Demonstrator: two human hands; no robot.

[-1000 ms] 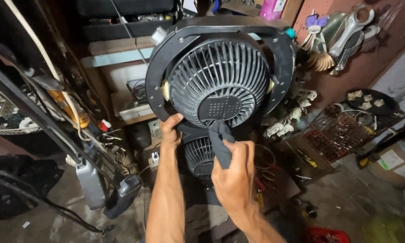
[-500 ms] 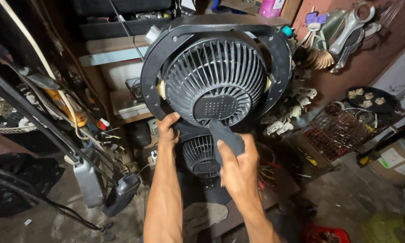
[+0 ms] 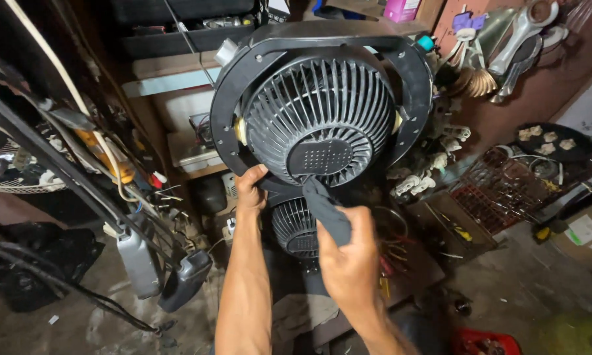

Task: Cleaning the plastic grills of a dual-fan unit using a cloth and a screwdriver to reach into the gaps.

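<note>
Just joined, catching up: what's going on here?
A person holds a dark round fan up over a cluttered workshop floor. The left hand grips the lower edge of the fan's black frame. The right hand pinches a dark cloth whose tip presses against the ribbed grille near its centre. A second, smaller fan sits below.

floor (image 3: 506,296): bare concrete, dusty | left of left hand (image 3: 251,190): grey plastic jug (image 3: 140,256), dark jug (image 3: 185,279), black bag (image 3: 39,263) | right of right hand (image 3: 348,260): red container (image 3: 483,342), wire rack (image 3: 506,190) | shelf (image 3: 197,172) above left hand: white tray (image 3: 197,158)
</note>
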